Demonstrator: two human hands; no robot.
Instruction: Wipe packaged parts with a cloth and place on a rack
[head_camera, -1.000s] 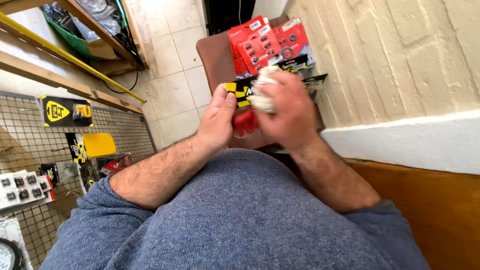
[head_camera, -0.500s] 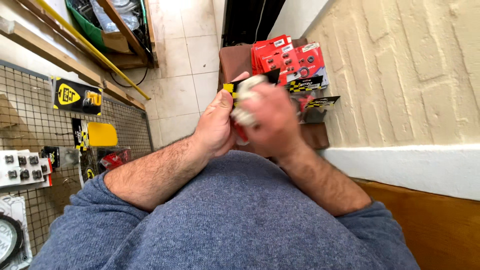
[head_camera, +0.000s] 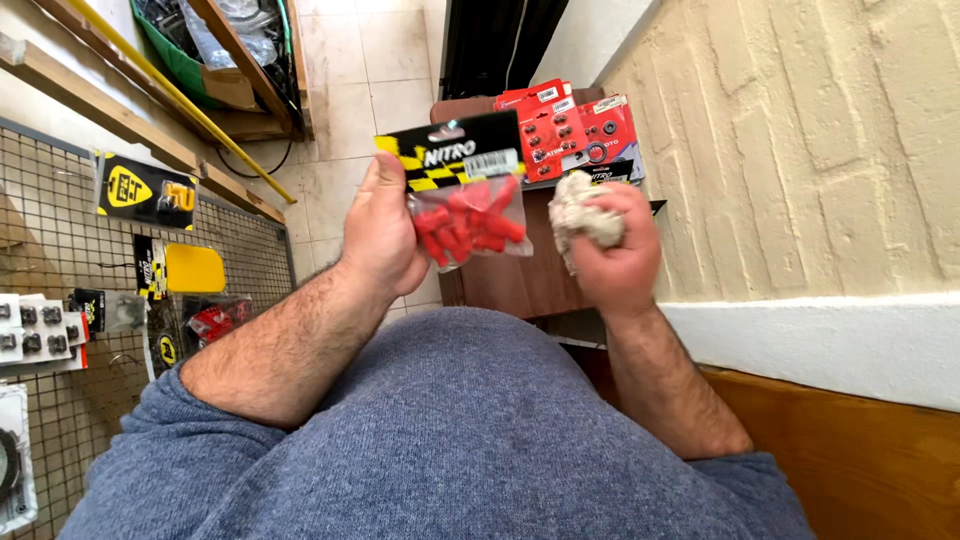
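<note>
Left hand pinches clear bag of small red parts upright by its header card. Right hand clenched on wadded cloth, just right of the bag, not touching. Red blister packs behind.

Left hand fingers hidden behind clear packet of small red parts; red blister cards upper centre partly covered.

The packet sits in the left hand, just left of the rag in the right hand. Behind both, more packs lie on a wooden stand; a mesh rack stands far left
</note>
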